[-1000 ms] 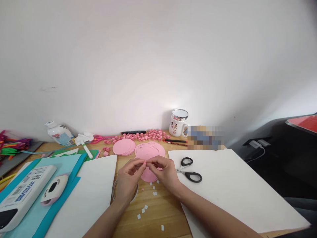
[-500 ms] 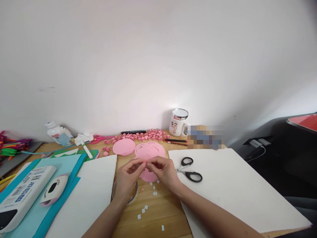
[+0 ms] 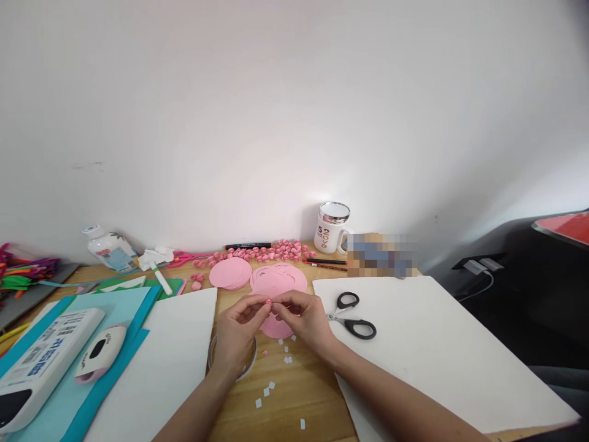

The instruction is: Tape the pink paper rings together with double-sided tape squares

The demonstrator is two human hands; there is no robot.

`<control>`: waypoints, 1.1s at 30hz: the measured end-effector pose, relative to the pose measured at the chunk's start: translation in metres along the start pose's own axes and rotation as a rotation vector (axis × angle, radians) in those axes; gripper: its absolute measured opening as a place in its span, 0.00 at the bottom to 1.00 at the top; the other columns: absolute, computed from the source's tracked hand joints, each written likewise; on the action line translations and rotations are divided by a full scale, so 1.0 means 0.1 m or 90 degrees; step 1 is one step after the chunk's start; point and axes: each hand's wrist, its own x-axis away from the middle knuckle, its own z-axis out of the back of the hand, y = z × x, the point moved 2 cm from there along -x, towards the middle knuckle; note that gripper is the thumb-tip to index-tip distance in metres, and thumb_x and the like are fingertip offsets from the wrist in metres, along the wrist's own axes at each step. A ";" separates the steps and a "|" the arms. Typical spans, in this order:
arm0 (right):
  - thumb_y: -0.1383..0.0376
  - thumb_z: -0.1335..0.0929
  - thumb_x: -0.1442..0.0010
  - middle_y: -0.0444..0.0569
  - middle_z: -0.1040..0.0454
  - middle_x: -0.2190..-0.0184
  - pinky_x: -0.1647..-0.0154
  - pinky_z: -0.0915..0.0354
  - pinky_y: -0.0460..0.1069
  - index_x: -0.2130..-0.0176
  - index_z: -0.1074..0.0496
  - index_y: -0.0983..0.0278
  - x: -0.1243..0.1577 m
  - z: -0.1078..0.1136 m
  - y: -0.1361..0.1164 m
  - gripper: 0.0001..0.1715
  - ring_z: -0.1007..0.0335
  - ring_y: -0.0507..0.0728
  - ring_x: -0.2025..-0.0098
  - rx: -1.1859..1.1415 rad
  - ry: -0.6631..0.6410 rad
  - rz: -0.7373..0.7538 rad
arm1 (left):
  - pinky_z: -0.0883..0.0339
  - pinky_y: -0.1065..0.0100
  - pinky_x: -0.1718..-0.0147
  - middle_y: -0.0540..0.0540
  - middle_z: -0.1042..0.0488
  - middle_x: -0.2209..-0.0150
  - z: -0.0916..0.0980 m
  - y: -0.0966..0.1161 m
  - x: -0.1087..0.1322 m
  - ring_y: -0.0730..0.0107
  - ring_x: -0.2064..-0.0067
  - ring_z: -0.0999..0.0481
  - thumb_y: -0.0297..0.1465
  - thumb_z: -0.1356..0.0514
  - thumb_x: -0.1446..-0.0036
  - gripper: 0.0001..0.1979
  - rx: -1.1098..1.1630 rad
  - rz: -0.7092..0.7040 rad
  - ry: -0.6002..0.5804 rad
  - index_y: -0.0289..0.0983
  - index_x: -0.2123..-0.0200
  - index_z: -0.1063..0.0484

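Left hand (image 3: 235, 337) and right hand (image 3: 306, 322) pinch a small pink paper roll (image 3: 268, 302) between their fingertips, seen against flat pink discs (image 3: 280, 283) on the wooden counter (image 3: 317, 396); black-handled scissors (image 3: 348, 323) rest on a white sheet (image 3: 423, 356) at right.

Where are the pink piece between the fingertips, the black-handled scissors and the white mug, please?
Pink piece (image 3: 268, 302), head view: its visible upper part.
Black-handled scissors (image 3: 350, 326), head view: the nearer handle ring.
White mug (image 3: 327, 237), head view: front of its body.
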 end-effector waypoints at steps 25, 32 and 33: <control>0.68 0.36 0.52 0.44 0.28 0.79 0.76 0.35 0.44 0.77 0.31 0.64 0.07 -0.05 -0.04 0.05 0.34 0.50 0.78 0.133 0.059 0.027 | 0.32 0.71 0.69 0.46 0.27 0.67 -0.05 -0.06 0.06 0.68 0.66 0.27 0.31 0.42 0.52 0.10 -0.163 -0.157 -0.006 0.37 0.64 0.29; 0.68 0.35 0.52 0.45 0.27 0.78 0.75 0.34 0.44 0.75 0.30 0.65 0.08 -0.06 -0.07 0.05 0.33 0.50 0.78 0.064 0.077 -0.037 | 0.33 0.70 0.68 0.46 0.28 0.65 -0.09 0.05 0.10 0.68 0.65 0.28 0.30 0.45 0.49 0.08 -0.266 -0.229 -0.016 0.38 0.64 0.30; 0.68 0.35 0.52 0.45 0.27 0.77 0.74 0.34 0.44 0.74 0.29 0.65 0.08 -0.06 -0.07 0.05 0.33 0.50 0.77 0.058 0.081 -0.032 | 0.33 0.70 0.69 0.46 0.28 0.64 -0.09 0.04 0.10 0.68 0.65 0.27 0.30 0.44 0.50 0.09 -0.262 -0.229 -0.014 0.38 0.64 0.30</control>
